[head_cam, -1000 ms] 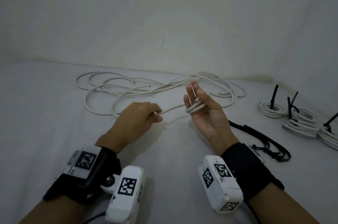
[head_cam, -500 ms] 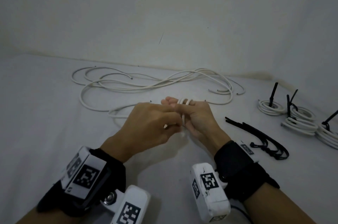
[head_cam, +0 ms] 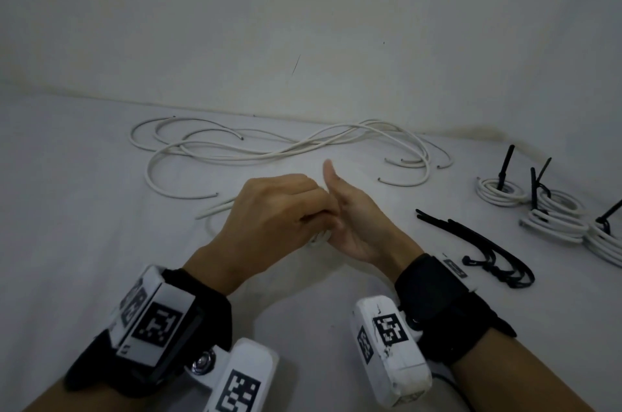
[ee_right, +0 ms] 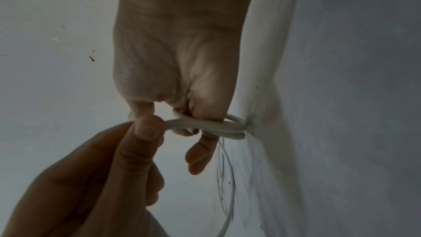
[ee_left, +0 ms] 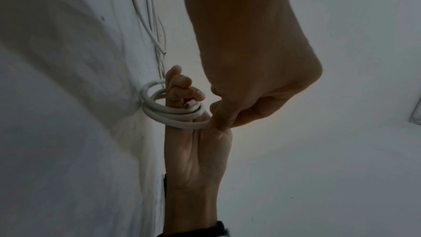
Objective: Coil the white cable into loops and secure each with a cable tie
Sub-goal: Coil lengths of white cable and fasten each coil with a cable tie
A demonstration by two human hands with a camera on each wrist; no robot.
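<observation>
Hands (head_cam: 279, 209) now joined, three finished coils (head_cam: 552, 216)

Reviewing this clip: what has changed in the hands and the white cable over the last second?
The left hand moved right, up against the right hand, drawing the white cable into another turn around the right fingers; it keeps pinching the strand. The right palm turned sideways, thumb up. The tied coils and black cable ties stayed put.

Two hands meet mid-scene: the left hand (head_cam: 272, 213) and right hand (head_cam: 356, 223). Right of them lie three tied cable coils (head_cam: 501, 191), (head_cam: 555, 216), (head_cam: 606, 240). One bunch of black cable ties (head_cam: 484, 243) lies between; single ties cannot be counted.
</observation>
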